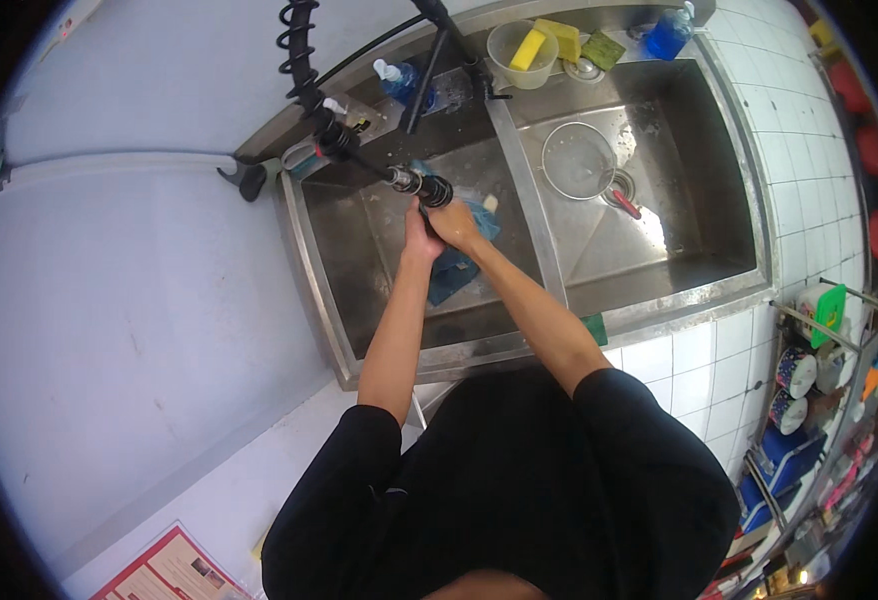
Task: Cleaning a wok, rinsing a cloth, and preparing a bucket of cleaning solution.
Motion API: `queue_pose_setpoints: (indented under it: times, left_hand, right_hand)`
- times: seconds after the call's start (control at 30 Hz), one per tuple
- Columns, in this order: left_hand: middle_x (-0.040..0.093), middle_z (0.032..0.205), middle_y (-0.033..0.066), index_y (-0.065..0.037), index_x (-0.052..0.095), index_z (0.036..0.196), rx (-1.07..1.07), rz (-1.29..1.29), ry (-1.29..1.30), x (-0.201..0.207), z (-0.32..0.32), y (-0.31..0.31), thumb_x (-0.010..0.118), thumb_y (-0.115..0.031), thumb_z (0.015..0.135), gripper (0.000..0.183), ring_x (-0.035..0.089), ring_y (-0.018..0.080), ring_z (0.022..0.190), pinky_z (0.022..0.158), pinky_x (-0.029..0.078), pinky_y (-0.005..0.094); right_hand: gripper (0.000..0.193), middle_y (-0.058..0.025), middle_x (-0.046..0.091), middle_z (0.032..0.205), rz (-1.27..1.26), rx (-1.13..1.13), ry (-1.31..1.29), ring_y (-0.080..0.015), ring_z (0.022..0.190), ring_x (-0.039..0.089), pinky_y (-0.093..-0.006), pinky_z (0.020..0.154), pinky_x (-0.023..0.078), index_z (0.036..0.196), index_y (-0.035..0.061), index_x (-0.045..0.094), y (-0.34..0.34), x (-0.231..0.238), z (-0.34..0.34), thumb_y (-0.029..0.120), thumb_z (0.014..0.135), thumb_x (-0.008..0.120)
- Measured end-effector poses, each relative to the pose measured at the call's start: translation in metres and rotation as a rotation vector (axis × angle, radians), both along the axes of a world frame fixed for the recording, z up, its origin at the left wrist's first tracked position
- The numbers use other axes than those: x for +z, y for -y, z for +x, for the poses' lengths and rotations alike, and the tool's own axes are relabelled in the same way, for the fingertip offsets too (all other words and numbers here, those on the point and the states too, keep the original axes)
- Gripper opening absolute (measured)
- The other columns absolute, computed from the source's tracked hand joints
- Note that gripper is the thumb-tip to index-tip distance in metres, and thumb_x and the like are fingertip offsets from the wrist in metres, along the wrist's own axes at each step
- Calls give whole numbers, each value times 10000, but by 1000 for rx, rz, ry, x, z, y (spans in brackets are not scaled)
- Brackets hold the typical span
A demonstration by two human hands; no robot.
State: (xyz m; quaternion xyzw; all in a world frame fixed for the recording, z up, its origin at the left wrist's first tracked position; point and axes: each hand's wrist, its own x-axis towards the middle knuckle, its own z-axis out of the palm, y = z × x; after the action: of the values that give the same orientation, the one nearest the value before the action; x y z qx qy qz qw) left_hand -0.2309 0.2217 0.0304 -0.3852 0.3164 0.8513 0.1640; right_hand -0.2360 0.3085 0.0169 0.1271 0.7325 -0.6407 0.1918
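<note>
My left hand [422, 236] and my right hand [455, 223] are pressed together over the left basin, right below the black spray nozzle [436, 191] of a hanging hose tap. My right hand looks curled closed, but the nozzle covers its fingertips and whatever may be in them. Only the thumb side of my left hand shows; its other fingers are hidden behind the right. A wet blue cloth [451, 275] lies crumpled in the basin beneath my hands. A small pale piece [490, 203] rests on or beside the cloth.
The right basin [694, 180] holds a round mesh strainer [578, 160] with a red handle near the drain. Behind stand a blue soap bottle [397, 82], a tub with yellow sponges [521, 58], a scouring pad [602, 50] and another blue bottle [669, 36]. A metal divider [536, 205] separates the basins.
</note>
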Motion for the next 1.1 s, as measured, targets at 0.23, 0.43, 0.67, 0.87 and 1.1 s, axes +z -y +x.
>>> queue_pose_setpoints:
  times: [0.23,0.43,0.67,0.87,1.1]
  left_hand:
    - [645,1043,94,-69,608,1085,68,-139,-96,-51,-22,-6,488,-348,956,331,636,276,953,874,516,433]
    - [637,1106,95,-37,590,1169,-31,-235,-114,-26,-5,-10,560,-346,921,398,626,259,998,870,507,447]
    - [624,1148,153,1,539,1240,-674,-1330,-583,34,0,-2,685,-195,823,483,589,256,1047,912,443,363]
    - [564,1251,161,-28,539,1241,-478,-1262,-808,37,-19,-6,681,-188,832,462,523,272,1170,1008,378,374]
    - [697,869,100,-22,685,878,-900,-1408,-660,27,-56,-11,642,-333,867,313,651,193,848,807,477,335]
  right_hand:
    - [612,-256,454,1359,-219,-447,86,-421,1194,493,-517,922,435,1288,11,503,-39,-21,60,481,896,493]
    - [682,-171,508,1328,-1833,-540,543,-384,1214,486,-571,1027,360,1352,96,453,-17,-46,24,604,930,281]
    - [525,-155,599,1202,-1242,-517,504,-260,1094,584,-458,958,449,1164,47,585,-11,-22,-20,469,973,336]
    - [538,-117,611,1165,-878,-317,389,-219,1090,582,-384,920,460,1122,67,604,-10,9,-25,524,969,364]
    - [655,-60,615,1034,-1028,-462,127,-176,946,568,-352,838,454,1111,73,602,17,-15,-29,648,931,346]
